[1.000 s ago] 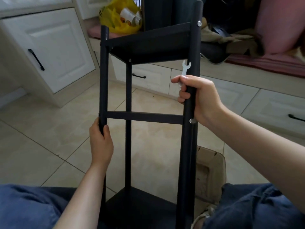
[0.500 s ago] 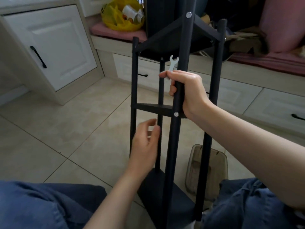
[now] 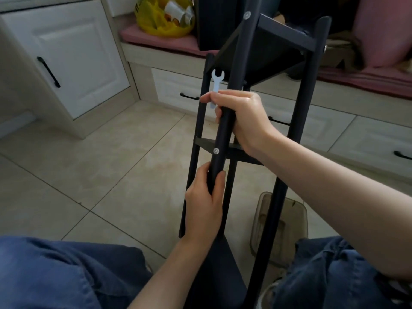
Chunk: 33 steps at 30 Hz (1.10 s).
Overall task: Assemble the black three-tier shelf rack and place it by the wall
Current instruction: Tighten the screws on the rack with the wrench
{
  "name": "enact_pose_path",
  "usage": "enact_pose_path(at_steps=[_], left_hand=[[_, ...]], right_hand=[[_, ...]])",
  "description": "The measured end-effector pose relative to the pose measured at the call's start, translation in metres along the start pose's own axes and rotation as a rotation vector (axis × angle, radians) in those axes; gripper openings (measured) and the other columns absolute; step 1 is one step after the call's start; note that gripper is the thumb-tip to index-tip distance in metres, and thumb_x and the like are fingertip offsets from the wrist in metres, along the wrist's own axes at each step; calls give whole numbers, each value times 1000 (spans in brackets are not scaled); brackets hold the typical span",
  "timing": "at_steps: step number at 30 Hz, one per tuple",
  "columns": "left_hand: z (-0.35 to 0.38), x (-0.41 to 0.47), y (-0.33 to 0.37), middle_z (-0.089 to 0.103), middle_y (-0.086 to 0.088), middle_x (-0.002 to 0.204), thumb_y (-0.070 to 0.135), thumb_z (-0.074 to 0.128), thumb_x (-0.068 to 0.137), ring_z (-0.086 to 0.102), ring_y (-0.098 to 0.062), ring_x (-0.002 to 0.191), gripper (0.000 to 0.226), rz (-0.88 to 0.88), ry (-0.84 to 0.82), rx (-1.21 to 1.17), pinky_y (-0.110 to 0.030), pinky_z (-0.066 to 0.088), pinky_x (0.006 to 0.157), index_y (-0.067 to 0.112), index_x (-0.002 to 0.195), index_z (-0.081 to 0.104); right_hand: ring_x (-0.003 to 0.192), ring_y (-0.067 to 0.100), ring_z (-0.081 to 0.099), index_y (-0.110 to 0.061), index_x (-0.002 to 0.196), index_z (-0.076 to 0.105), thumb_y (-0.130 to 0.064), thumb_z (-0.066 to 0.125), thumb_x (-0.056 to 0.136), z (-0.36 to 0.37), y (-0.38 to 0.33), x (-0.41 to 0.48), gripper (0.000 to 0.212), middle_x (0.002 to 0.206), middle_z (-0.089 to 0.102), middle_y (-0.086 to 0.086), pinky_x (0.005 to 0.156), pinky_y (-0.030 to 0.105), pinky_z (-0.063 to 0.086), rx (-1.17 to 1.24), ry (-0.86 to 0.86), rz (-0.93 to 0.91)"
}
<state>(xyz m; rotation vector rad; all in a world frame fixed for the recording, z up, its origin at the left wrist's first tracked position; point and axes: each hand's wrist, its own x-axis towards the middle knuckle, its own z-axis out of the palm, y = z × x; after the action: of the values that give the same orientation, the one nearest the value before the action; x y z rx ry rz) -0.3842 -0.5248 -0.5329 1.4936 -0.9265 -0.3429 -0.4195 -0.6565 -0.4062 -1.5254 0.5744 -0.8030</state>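
Observation:
The black shelf rack (image 3: 298, 121) stands upright between my knees, its posts joined to a top tier (image 3: 278, 54), a middle tier (image 3: 205, 144) and a bottom tier near my lap. One corner post (image 3: 225, 130) faces me, with silver bolts showing on it. My right hand (image 3: 243, 117) grips this post above the middle tier and also holds a small white flat wrench (image 3: 216, 85) sticking up from the fingers. My left hand (image 3: 204, 204) grips the same post below the middle tier.
White cabinet doors and drawers with black handles (image 3: 49, 72) line the left and back. A bench with pink cushions carries a yellow bag (image 3: 156, 21) and dark items. A clear plastic bin (image 3: 281, 226) lies on the tiled floor by my right knee.
The rack has turned so a corner post faces me. My left hand left the side post, reached across and now grips the front post below the middle tier. My right hand kept its hold.

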Motion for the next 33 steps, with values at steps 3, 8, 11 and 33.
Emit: enact_pose_path(at_steps=[3, 8, 11, 33], left_hand=[[-4, 1, -3, 60, 13, 77, 45, 51, 97, 56, -8, 59, 10, 8, 29, -5, -19, 46, 51, 47, 107, 54], [-7, 2, -6, 60, 9, 78, 46, 53, 96, 58, -12, 60, 14, 15, 59, 7, -28, 53, 53, 52, 109, 55], [-6, 4, -4, 58, 6, 73, 44, 54, 95, 56, -14, 56, 23, 30, 98, 27, -36, 53, 51, 63, 108, 56], [-16, 12, -9, 56, 9, 61, 37, 55, 102, 54, -14, 50, 35, -65, 165, 37, -29, 45, 53, 9, 118, 68]], right_hand=[[82, 24, 51, -17, 85, 79, -20, 63, 93, 1, -11, -1, 18, 92, 58, 29, 88, 39, 48, -120, -72, -8], [108, 20, 64, -18, 87, 79, -20, 66, 92, 0, -18, -1, 15, 111, 71, 4, 100, 42, 52, -325, -98, 43], [104, 15, 68, -12, 90, 78, -15, 66, 93, -10, -13, -11, 13, 106, 73, 4, 93, 35, 57, -291, -91, 81], [60, 21, 58, -13, 86, 67, -24, 50, 101, -3, 47, -97, 25, 74, 64, 3, 61, 42, 52, -786, 9, 103]])
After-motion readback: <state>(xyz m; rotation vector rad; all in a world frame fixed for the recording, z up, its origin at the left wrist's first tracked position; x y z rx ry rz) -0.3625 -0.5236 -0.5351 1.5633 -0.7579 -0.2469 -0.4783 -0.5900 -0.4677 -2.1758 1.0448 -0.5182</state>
